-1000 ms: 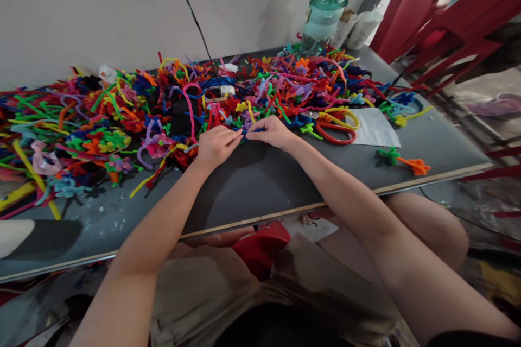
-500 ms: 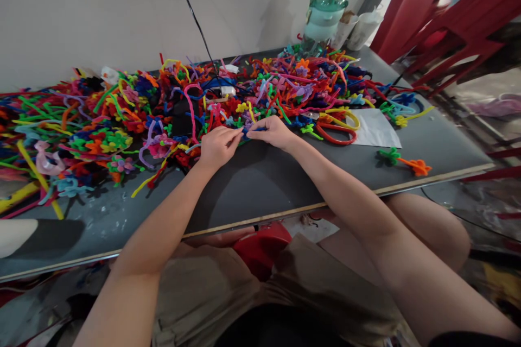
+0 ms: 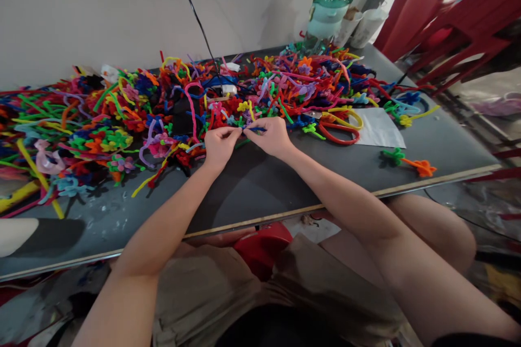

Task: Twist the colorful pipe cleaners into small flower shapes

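My left hand (image 3: 218,145) and my right hand (image 3: 272,137) meet fingertip to fingertip over the dark grey table (image 3: 260,184), both pinched on a short blue pipe cleaner (image 3: 253,130). They work at the near edge of a wide heap of coloured pipe cleaners and pipe-cleaner flowers (image 3: 171,102) that covers the back of the table. My forearms reach in from below, and my knees show under the table's front edge.
A white sheet of paper (image 3: 378,127) lies to the right, with a red loop (image 3: 336,134) beside it and a green and orange flower stem (image 3: 409,161) near the edge. A green bottle (image 3: 328,13) and cups (image 3: 364,26) stand at the back. Red chairs (image 3: 431,5) stand right.
Both hands have shifted slightly and kept twisting the blue pipe cleaner; the view has tilted a little.
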The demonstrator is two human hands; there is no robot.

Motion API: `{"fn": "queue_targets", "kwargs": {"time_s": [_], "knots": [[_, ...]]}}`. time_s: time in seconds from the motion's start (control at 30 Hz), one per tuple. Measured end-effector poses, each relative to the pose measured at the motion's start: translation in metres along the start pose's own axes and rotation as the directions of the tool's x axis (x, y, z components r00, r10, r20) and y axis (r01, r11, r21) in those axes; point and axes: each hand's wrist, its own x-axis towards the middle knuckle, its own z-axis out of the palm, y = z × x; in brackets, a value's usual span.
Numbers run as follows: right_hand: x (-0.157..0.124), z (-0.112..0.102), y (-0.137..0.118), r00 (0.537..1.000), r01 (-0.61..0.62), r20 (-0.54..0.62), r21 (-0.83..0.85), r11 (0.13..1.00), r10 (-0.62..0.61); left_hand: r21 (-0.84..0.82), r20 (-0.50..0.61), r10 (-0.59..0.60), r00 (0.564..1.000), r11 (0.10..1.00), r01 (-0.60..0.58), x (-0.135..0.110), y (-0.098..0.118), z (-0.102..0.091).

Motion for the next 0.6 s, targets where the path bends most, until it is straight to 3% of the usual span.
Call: {"fn": "queue_targets", "kwargs": {"time_s": [0.17, 0.23, 0.3, 0.47, 0.6], "knots": [[0.001, 0.001, 0.001, 1.000, -0.024, 0.000, 0.027, 0.999, 0.024, -0.007, 0.133, 0.063, 0.989, 0.998, -0.063, 0.005, -0.001, -0.005], [0.003, -0.001, 0.003, 0.999, -0.034, 0.043, 0.058, 0.998, 0.031, 0.085, 0.168, 0.109, 0.980, 0.989, -0.124, 0.005, 0.000, -0.008], [0.005, -0.003, 0.005, 0.998, -0.025, 0.062, 0.082, 0.996, 0.020, 0.215, 0.135, 0.195, 0.971, 0.951, -0.221, 0.002, 0.003, -0.012], [0.006, -0.005, 0.010, 0.999, 0.014, 0.027, 0.096, 0.995, -0.017, 0.392, 0.128, 0.446, 0.886, 0.798, -0.458, -0.004, 0.014, -0.018], [0.007, -0.003, 0.014, 0.998, 0.037, 0.041, 0.087, 0.996, -0.040, 0.490, 0.205, 0.419, 0.885, 0.738, -0.463, -0.003, 0.010, -0.015]]}}
